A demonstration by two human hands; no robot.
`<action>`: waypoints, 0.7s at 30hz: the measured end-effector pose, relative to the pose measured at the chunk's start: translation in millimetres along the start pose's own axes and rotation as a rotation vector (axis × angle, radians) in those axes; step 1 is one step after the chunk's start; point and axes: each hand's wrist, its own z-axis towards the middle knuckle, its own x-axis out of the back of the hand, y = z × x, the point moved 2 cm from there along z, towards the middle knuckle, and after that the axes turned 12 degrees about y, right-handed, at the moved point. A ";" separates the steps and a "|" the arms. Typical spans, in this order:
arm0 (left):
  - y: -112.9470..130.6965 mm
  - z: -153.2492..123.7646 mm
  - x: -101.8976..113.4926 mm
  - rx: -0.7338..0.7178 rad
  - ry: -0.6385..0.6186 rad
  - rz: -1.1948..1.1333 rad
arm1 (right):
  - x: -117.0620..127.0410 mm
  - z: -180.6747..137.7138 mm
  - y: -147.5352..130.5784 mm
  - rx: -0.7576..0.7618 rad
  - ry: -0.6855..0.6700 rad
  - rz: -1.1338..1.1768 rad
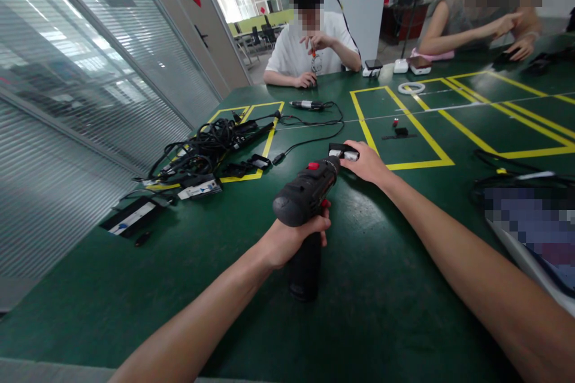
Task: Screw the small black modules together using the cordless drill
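Note:
My left hand (299,236) is wrapped around the grip of a black cordless drill (299,194) with a red switch on top. The drill is upright, its battery end low by the green table and its chuck pointing away from me. At the chuck's tip, my right hand (366,163) grips a small black-and-white block (351,156) on the table. Whether the drill's bit touches the block is hidden by the chuck.
Left lies a heap of black cables (211,146), with black-and-white strips (135,218) nearby. Beyond my hands is a pen-shaped corded tool (308,105). Small black parts (401,131) lie inside yellow tape. A screen device (539,233) is at right. Two people sit across the table.

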 end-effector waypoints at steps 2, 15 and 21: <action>-0.4 1.3 0.1 -0.002 -0.010 -0.002 | 0.0 1.7 0.0 0.001 -0.009 0.006; -0.3 10.8 -5.2 -0.028 0.035 -0.044 | -5.1 14.0 14.0 -0.023 -0.100 0.103; -0.4 10.9 -3.6 -0.023 0.020 -0.040 | -4.6 11.4 12.0 -0.026 -0.093 0.100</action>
